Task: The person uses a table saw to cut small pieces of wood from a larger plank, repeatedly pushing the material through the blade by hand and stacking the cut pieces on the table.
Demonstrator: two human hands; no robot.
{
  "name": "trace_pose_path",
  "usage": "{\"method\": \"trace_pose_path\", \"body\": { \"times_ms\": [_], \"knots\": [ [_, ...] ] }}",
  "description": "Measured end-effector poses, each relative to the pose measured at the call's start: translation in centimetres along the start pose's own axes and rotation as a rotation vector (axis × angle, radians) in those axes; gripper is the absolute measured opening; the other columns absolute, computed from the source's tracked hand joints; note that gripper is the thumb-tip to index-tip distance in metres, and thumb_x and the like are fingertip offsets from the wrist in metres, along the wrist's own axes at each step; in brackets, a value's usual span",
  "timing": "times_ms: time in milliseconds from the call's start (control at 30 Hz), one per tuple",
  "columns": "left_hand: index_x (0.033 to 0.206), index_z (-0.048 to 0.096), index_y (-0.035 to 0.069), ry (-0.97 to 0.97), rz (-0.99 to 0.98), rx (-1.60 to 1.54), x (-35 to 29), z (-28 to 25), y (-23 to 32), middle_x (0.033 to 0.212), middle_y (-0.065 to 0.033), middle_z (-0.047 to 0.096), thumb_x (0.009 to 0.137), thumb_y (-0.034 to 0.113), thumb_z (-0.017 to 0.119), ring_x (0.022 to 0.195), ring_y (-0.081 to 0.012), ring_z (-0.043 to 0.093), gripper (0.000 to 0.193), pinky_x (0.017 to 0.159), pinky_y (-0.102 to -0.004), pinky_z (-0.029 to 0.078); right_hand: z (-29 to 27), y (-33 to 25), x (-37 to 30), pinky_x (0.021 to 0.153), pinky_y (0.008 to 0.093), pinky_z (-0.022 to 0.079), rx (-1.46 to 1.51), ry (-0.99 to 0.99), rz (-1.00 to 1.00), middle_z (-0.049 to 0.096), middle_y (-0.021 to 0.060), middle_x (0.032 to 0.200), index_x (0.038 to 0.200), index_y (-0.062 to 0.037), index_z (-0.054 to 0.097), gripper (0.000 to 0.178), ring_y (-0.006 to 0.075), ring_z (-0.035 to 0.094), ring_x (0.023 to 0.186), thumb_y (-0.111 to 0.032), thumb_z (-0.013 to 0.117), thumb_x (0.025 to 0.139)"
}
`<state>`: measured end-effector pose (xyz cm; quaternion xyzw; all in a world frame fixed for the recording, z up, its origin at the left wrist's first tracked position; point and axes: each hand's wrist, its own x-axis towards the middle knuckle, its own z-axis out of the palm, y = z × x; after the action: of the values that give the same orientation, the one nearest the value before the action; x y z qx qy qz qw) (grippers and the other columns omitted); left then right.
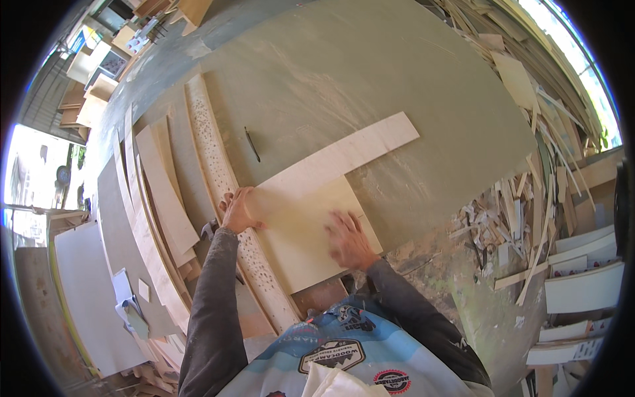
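Note:
A pale, roughly square panel (301, 231) lies flat on the worktable before me. My right hand (350, 241) rests on it with its fingers spread, slightly smeared by motion. My left hand (239, 210) grips over a long wooden board with speckled dark pits (254, 268), fingers bent toward its far left edge and thumb across the panel's corner. One side of the panel sits along this board. A light wooden strip (344, 149) runs from beside my left hand along the panel's far edge and off to the right. Beyond lies a dark pen-like stick (252, 143).
Several long wooden strips (162, 188) lie left of the speckled board. A partly hidden hammer-like tool (210, 229) is beside my left wrist. Wood offcuts (489, 212) heap up right of the grey-green tabletop (450, 126). White curved pieces (585, 288) stack at far right.

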<state>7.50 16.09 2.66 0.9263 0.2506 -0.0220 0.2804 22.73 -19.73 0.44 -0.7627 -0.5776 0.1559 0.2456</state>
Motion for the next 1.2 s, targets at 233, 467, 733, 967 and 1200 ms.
{"method": "trace_pose_path", "body": {
  "times_ms": [233,467,733,967,1200],
  "knots": [
    [0.141,0.05,0.008,-0.035,-0.027,0.09,1.3,1.3,1.6,0.135,-0.0066,0.052,0.035,0.033,0.1,0.127,-0.0345,0.04,0.119,0.113,-0.0425,0.034,0.7,-1.1,-7.9,0.122,0.0644,0.004,-0.061,0.04,0.076,0.029,0.0105,0.164,0.146,-0.0114,0.052,0.079,0.0278,0.017,0.155,-0.045,0.076,0.078],
    [0.144,0.048,0.008,-0.039,-0.039,-0.008,0.9,1.0,1.0,0.137,-0.0061,0.05,0.035,0.03,0.099,0.129,-0.0327,0.039,0.122,0.112,-0.0462,0.03,2.0,-1.1,-7.7,0.117,0.0721,0.003,-0.086,0.019,0.072,0.03,0.0117,0.163,0.144,-0.0098,0.053,0.071,0.0268,0.02,0.155,-0.042,0.072,0.084],
    [0.146,0.046,0.009,-0.091,-0.094,0.145,2.4,-0.3,1.7,0.138,-0.004,0.049,0.036,0.039,0.097,0.128,-0.0353,0.037,0.125,0.105,-0.0513,0.024,1.6,-1.2,-5.5,0.116,0.0728,0.003,-0.091,0.045,0.076,0.039,0.0145,0.157,0.137,-0.0073,0.061,0.063,0.0275,0.031,0.151,-0.03,0.076,0.08],
    [0.149,0.044,0.008,-0.077,-0.111,0.199,5.4,-0.8,0.0,0.139,-0.0047,0.047,0.036,0.041,0.097,0.126,-0.0364,0.038,0.129,0.102,-0.0547,0.027,2.0,0.0,-2.2,0.115,0.0736,0.001,-0.108,0.064,0.052,0.037,0.0144,0.159,0.133,-0.0066,0.064,0.06,0.0257,0.031,0.151,-0.032,0.076,0.081],
    [0.15,0.041,0.01,-0.104,-0.118,0.236,8.7,-1.6,-1.7,0.143,-0.0065,0.046,0.037,0.042,0.098,0.135,-0.0447,0.033,0.131,0.107,-0.0621,0.024,1.7,0.9,0.9,0.115,0.0731,0.001,-0.101,0.084,0.039,0.036,0.0153,0.159,0.133,-0.0088,0.064,0.059,0.0254,0.03,0.151,-0.033,0.077,0.081]
  ]
}}
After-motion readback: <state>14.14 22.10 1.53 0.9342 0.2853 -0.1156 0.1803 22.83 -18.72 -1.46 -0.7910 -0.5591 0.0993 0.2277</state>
